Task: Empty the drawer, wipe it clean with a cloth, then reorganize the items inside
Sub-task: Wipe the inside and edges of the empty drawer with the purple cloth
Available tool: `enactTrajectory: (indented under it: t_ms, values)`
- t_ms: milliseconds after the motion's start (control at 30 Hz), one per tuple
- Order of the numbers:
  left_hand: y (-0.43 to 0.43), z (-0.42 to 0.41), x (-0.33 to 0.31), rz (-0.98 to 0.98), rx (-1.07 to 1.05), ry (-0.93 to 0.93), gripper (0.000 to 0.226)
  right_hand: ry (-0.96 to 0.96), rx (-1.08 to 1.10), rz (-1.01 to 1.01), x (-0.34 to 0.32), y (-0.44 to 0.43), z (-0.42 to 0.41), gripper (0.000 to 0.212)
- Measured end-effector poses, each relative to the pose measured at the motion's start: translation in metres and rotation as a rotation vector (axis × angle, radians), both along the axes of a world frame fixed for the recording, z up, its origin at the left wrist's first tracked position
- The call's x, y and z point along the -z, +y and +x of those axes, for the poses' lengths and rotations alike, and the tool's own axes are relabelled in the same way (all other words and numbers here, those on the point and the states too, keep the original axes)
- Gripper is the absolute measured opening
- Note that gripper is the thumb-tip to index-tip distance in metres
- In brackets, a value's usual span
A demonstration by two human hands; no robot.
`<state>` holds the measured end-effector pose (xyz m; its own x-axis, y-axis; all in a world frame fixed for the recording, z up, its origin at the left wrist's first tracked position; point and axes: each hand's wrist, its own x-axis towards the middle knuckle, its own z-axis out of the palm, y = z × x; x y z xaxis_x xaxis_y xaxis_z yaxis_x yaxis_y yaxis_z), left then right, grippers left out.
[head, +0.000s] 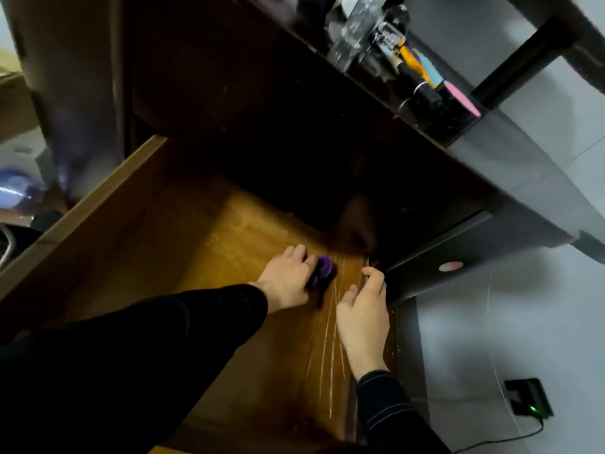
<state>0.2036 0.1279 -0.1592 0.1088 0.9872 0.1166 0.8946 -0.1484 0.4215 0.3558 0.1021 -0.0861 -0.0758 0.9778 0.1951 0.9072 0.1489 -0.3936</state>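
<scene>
A wooden drawer (108, 204) is pulled far out of a dark desk, and its brown floor shows no items. My left hand (284, 280) reaches deep into the drawer and grips a bunched purple cloth (322, 271) against the floor near the right wall. My right hand (363, 314) rests on the drawer's right wall, fingers curled over its top edge. The back of the drawer lies in deep shadow under the desk.
On the desk top stand a clear glass (350, 31), dark bottles and pens (415, 63) and a pink item (463, 99). On the pale floor at the right lie a black device with a green light (530, 401) and its cable. Boxes and a bag sit at the left.
</scene>
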Motion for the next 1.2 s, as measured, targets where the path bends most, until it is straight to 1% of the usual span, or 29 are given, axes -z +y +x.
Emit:
enactTrajectory:
  t_ms: [100,133,200,267,333,367,400,467,500,533,600,667,733,800,833,933,967,1033,1100,1200]
  values:
    - [0.006,0.0,0.007,0.031,0.057,0.149,0.064,0.008,-0.008,0.007,0.001,0.002,0.001,0.033]
    - [0.008,-0.001,0.008,0.041,0.082,0.152,0.062,0.011,-0.01,0.008,0.001,0.002,0.002,0.033]
    - [0.016,-0.002,0.006,0.056,0.091,0.085,0.053,0.026,-0.007,0.005,0.003,0.003,0.003,0.033]
    - [0.028,-0.002,0.004,0.065,0.023,-0.082,0.04,0.038,-0.01,0.005,0.006,0.004,0.004,0.033]
    - [0.043,-0.001,0.002,0.056,-0.136,-0.321,0.021,0.051,-0.012,0.005,0.008,0.006,0.006,0.033]
    - [0.051,0.001,0.001,0.028,-0.233,-0.454,0.014,0.053,-0.01,0.008,0.009,0.006,0.006,0.033]
    - [0.059,0.005,0.0,-0.008,-0.325,-0.603,0.012,0.049,-0.009,0.013,0.01,0.006,0.007,0.032]
    - [0.073,0.017,-0.002,-0.125,-0.44,-0.889,0.025,0.036,-0.011,0.025,0.01,0.006,0.007,0.032]
    - [0.079,0.023,-0.004,-0.185,-0.452,-0.969,0.032,0.031,-0.011,0.03,0.01,0.006,0.007,0.032]
    - [0.082,0.029,-0.006,-0.229,-0.437,-0.997,0.036,0.029,-0.01,0.034,0.01,0.006,0.006,0.032]
    - [0.084,0.032,-0.008,-0.26,-0.375,-0.981,0.036,0.028,-0.01,0.04,0.01,0.007,0.006,0.032]
    - [0.079,0.024,-0.007,-0.239,-0.3,-0.937,0.035,0.024,-0.012,0.045,0.009,0.006,0.005,0.032]
    - [0.07,0.014,-0.002,-0.229,-0.225,-0.904,0.028,0.016,-0.014,0.045,0.008,0.005,0.003,0.032]
    - [0.059,0.01,-0.001,-0.268,-0.246,-0.922,0.02,0.011,-0.018,0.042,0.007,0.004,0.003,0.032]
    - [0.058,0.01,-0.003,-0.275,-0.306,-0.958,0.018,0.009,-0.017,0.041,0.007,0.003,0.003,0.032]
    - [0.065,0.012,-0.012,-0.251,-0.639,-1.17,0.029,0.012,-0.014,0.039,0.007,0.003,0.003,0.033]
    - [0.068,0.015,-0.017,-0.212,-0.661,-1.26,0.028,0.016,-0.013,0.039,0.006,0.003,0.002,0.033]
    - [0.072,0.024,-0.027,-0.14,-0.531,-1.372,0.021,0.02,-0.013,0.04,0.006,0.003,0.002,0.033]
    - [0.071,0.034,-0.032,-0.156,-0.359,-1.317,0.023,0.019,-0.013,0.042,0.006,0.003,0.002,0.033]
    - [0.068,0.032,-0.019,-0.141,-0.257,-1.006,0.01,0.023,-0.015,0.037,0.005,0.003,0.002,0.033]
